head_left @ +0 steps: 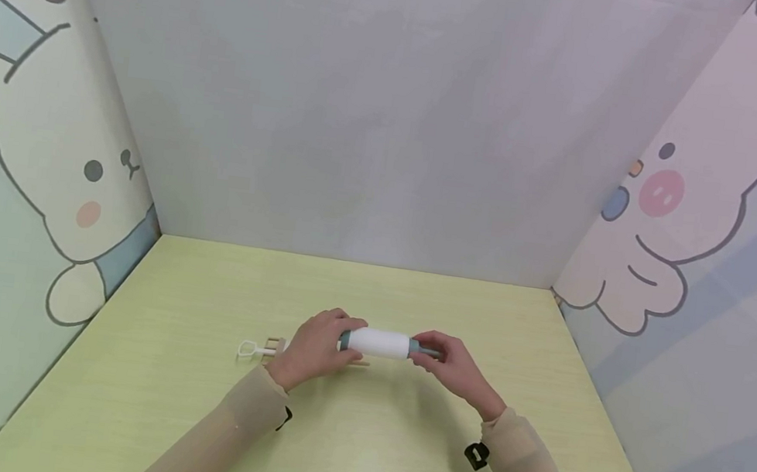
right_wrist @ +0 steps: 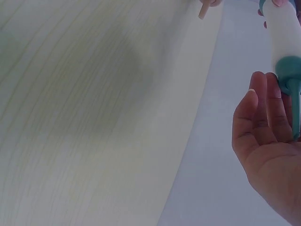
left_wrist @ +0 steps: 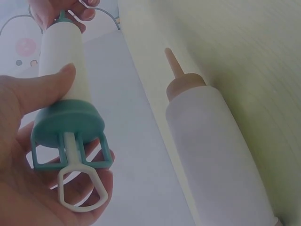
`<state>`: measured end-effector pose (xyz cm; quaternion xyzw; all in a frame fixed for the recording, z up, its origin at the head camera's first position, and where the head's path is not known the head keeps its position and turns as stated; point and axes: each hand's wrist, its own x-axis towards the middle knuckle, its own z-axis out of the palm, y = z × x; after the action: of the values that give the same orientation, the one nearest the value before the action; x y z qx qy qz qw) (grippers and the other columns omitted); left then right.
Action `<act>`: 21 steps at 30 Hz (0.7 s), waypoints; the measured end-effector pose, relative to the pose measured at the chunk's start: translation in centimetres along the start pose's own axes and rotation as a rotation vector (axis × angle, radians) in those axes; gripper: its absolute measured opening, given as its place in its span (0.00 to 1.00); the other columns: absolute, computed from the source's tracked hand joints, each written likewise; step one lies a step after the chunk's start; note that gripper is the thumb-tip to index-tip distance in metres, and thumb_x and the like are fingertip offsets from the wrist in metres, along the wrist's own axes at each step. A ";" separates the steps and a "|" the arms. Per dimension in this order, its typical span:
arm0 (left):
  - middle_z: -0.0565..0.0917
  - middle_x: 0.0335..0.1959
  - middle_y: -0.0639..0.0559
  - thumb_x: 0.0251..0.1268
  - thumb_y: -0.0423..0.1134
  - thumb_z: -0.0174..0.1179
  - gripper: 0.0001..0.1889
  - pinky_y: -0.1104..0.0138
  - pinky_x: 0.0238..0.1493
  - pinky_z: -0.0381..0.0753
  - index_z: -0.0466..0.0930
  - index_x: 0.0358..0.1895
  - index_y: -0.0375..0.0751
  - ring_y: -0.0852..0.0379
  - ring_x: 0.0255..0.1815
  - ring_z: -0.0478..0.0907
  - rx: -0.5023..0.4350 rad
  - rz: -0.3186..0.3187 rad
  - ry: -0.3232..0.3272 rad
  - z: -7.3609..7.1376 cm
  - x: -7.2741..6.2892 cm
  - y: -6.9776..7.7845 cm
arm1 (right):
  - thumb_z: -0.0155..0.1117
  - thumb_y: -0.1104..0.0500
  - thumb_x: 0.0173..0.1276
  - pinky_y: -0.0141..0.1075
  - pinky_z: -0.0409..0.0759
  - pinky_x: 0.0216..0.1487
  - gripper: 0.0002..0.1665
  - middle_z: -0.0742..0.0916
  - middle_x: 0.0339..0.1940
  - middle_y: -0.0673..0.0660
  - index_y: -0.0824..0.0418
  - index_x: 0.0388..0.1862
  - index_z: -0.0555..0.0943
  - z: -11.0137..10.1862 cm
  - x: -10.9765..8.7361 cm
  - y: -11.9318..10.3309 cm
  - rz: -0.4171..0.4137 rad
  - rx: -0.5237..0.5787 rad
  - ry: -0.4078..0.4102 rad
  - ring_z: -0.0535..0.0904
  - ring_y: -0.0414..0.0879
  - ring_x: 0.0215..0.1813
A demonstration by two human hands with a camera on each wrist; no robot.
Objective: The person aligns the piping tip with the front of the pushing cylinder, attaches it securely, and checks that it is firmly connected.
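Observation:
A large toy syringe with a white barrel and teal ends (head_left: 379, 343) is held level above the table. My left hand (head_left: 317, 346) grips its teal collar end, thumb along the barrel, and the white plunger's loop handle (left_wrist: 83, 188) sticks out by the fingers in the left wrist view. At the opposite end, my right hand (head_left: 453, 365) holds the teal nozzle (right_wrist: 295, 106) between thumb and fingers. Under the left hand lies a second syringe (left_wrist: 211, 141) with a white barrel and a tan cap and nozzle; in the head view the hand hides its middle.
The pale yellow wooden table (head_left: 375, 454) ends at a grey back wall (head_left: 363, 125). Side panels carry a cartoon rabbit (head_left: 72, 154) on the left and a pink-cheeked cartoon figure (head_left: 706, 188) on the right.

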<state>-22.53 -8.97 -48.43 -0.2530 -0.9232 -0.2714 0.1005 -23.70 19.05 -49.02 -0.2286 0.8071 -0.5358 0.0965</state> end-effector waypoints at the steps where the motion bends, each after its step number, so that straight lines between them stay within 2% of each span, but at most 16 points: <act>1: 0.80 0.42 0.49 0.51 0.46 0.72 0.22 0.59 0.37 0.75 0.82 0.52 0.50 0.52 0.39 0.76 0.003 0.000 0.000 0.0 0.0 0.0 | 0.62 0.61 0.69 0.45 0.80 0.40 0.16 0.83 0.46 0.62 0.68 0.52 0.78 0.0 -0.1 -0.4 0.006 -0.001 -0.007 0.82 0.59 0.44; 5: 0.80 0.42 0.49 0.51 0.46 0.72 0.23 0.59 0.37 0.75 0.82 0.52 0.49 0.51 0.39 0.76 0.004 0.003 -0.001 0.0 0.1 0.1 | 0.57 0.60 0.72 0.44 0.80 0.37 0.16 0.84 0.42 0.60 0.71 0.52 0.78 -0.1 -0.3 -1.8 0.039 -0.021 -0.027 0.81 0.63 0.42; 7: 0.80 0.43 0.48 0.51 0.45 0.72 0.23 0.58 0.37 0.75 0.82 0.52 0.49 0.51 0.39 0.76 0.002 0.005 -0.003 0.1 0.0 0.1 | 0.56 0.60 0.73 0.41 0.79 0.37 0.15 0.85 0.41 0.59 0.70 0.51 0.78 -0.1 -0.4 -2.4 0.056 -0.036 -0.028 0.82 0.61 0.42; 11: 0.80 0.43 0.48 0.51 0.46 0.72 0.23 0.58 0.38 0.75 0.82 0.52 0.49 0.51 0.39 0.76 0.001 0.001 -0.003 0.0 0.0 0.1 | 0.56 0.59 0.73 0.46 0.79 0.39 0.17 0.85 0.42 0.59 0.70 0.53 0.77 0.0 -0.6 -2.9 0.062 -0.036 -0.021 0.82 0.57 0.42; 16: 0.80 0.43 0.49 0.51 0.46 0.72 0.23 0.59 0.37 0.75 0.82 0.52 0.49 0.52 0.39 0.76 -0.008 -0.006 -0.001 -0.1 -0.1 0.0 | 0.66 0.63 0.65 0.47 0.80 0.44 0.24 0.82 0.48 0.65 0.69 0.58 0.74 0.2 -0.6 -2.7 0.018 -0.006 0.020 0.82 0.54 0.46; 21: 0.80 0.43 0.49 0.51 0.46 0.72 0.22 0.59 0.37 0.75 0.82 0.52 0.49 0.52 0.39 0.76 -0.018 -0.011 -0.006 0.0 -0.2 0.0 | 0.73 0.70 0.55 0.50 0.78 0.46 0.27 0.81 0.50 0.64 0.67 0.55 0.75 0.5 -0.3 -1.0 -0.052 0.020 0.088 0.81 0.58 0.47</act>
<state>-22.37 -9.06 -48.45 -0.2494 -0.9224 -0.2797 0.0938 -22.91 18.44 -48.33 -0.2248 0.7990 -0.5556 0.0489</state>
